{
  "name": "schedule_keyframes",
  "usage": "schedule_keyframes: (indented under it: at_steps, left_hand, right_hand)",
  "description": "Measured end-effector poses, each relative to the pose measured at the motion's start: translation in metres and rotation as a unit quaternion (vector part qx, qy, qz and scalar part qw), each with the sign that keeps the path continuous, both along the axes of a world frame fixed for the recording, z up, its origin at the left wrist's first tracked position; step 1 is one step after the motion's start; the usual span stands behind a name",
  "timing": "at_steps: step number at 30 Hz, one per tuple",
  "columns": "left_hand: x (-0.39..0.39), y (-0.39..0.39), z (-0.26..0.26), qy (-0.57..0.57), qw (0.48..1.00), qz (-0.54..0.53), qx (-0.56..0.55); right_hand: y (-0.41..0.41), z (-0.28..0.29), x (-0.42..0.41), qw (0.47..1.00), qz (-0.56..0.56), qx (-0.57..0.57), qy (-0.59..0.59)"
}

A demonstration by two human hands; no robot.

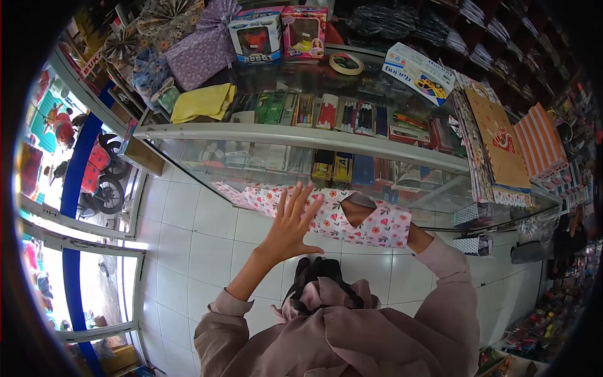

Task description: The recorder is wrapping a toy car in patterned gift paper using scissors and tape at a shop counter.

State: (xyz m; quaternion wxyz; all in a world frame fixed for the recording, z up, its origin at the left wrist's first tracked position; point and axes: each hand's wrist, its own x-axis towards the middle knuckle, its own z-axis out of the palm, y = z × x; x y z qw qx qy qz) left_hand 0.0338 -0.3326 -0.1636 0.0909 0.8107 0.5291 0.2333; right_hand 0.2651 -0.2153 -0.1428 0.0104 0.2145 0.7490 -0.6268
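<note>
A flower-printed paper gift bag or sleeve (325, 221) stretches in front of me, below the front edge of the glass counter. My left hand (294, 221) is spread at its left part, palm down, with the fingers apart; whether it touches the paper I cannot tell. From the right, my right arm reaches inside the paper. Part of my right hand (356, 214) shows through a gap in the paper's upper side. Its fingers are hidden, so their pose cannot be seen.
Pens and boxed stationery fill the glass counter (301, 131). On top are a yellow cloth (203, 103), a purple wrapped gift (200, 59), toy boxes (256, 37), a tape roll (346, 63) and a racing toy box (418, 73). Paper bags (499, 136) stand right; glass doors (94, 240) are left.
</note>
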Motion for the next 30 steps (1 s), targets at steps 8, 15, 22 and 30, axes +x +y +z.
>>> schedule_keyframes:
  at_steps: [8, 15, 22, 30]
  left_hand:
    - [0.001, 0.005, -0.037, -0.023, 0.994, 0.086, 0.057]
    - [-0.031, 0.01, -0.054, -0.212, 0.971, 0.107, -0.003]
    - [-0.05, -0.001, -0.058, -0.56, 0.793, 0.17, -0.167]
    - [-0.039, 0.001, -0.082, -0.747, 0.648, 0.094, -0.116]
  right_hand:
    - [-0.008, 0.023, -0.001, 0.998, -0.046, -0.041, 0.011]
    - [-0.021, 0.078, 0.026, 0.958, -0.141, 0.001, 0.25]
    - [-0.021, 0.024, -0.008, 0.953, -0.14, 0.206, 0.173]
    - [-0.011, -0.029, -0.076, 0.983, -0.059, 0.124, 0.12]
